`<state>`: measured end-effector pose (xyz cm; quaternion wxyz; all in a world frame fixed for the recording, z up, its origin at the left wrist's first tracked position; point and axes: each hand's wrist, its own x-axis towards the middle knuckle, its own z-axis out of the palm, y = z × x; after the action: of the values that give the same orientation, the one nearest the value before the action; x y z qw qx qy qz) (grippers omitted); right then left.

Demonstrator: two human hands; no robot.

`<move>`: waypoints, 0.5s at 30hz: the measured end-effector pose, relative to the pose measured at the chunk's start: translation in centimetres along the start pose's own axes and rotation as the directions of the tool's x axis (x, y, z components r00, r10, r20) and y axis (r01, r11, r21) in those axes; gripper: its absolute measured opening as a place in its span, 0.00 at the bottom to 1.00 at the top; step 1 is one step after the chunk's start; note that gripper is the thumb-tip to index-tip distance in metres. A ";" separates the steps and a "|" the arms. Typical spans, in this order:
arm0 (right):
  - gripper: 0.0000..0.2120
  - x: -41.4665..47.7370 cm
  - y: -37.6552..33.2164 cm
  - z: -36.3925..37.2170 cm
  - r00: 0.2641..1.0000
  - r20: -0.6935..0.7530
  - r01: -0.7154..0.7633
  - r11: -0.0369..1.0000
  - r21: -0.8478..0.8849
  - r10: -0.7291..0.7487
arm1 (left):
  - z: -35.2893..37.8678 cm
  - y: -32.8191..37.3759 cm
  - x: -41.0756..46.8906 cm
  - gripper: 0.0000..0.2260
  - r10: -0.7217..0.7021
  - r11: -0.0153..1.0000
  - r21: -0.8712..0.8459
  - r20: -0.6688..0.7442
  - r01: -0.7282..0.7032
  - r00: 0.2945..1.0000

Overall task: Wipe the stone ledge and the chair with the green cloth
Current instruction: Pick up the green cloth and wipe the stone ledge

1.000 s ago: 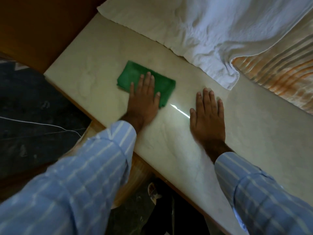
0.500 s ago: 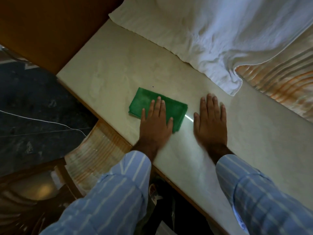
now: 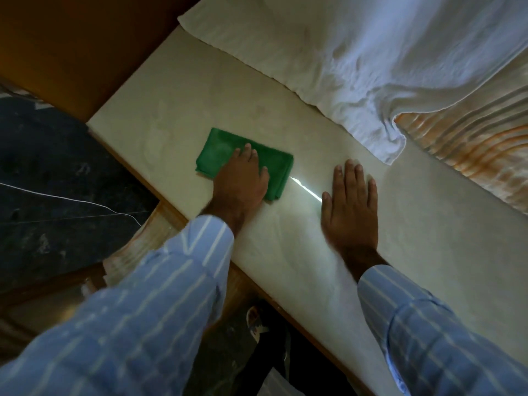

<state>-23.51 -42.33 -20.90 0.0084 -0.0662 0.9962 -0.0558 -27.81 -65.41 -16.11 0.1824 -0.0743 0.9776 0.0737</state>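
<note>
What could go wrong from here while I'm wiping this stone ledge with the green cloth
1. The white towel hangs over the far edge of the stone ledge; a long stroke of the green cloth could snag it or push dirt onto it.
2. The left hand presses the folded cloth flat near the ledge's front edge, so a stroke that way might slide it off onto the floor.
3. The right hand rests flat on the polished stone and may leave prints there.

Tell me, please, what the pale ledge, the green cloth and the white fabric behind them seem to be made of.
Stone ledge: likely polished marble or similar stone; pale, faintly veined, with a sharp bright reflection.
Green cloth: soft matte textile, perhaps microfibre; folded, with no shine.
White fabric: looks like cotton towelling; rumpled, with a nubby surface and a hemmed edge. None of this is certain from the look alone.
</note>
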 end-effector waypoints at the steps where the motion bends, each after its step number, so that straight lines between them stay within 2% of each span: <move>1: 0.30 0.1 0.0 0.0 1.000 -0.002 -0.001 1.000 0.002 0.001 | 0.3 0.0 -1.0 0.27 0.017 1.000 0.008 0.014 -0.017 1.000; 11: 0.30 0.0 -0.1 0.1 1.000 -0.003 -0.003 1.000 -0.003 0.003 | -3.6 3.0 4.2 0.28 -0.004 0.978 0.211 0.043 -0.005 0.999; 15: 0.30 -0.1 0.0 0.1 1.000 -0.001 0.001 1.000 -0.005 -0.001 | -2.8 2.1 1.9 0.28 0.021 0.987 0.162 0.009 -0.022 1.000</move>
<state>-23.39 -42.33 -20.96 0.0077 -0.0669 0.9963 -0.0533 -30.91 -64.06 -14.04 0.1904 -0.0485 0.9805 -0.0037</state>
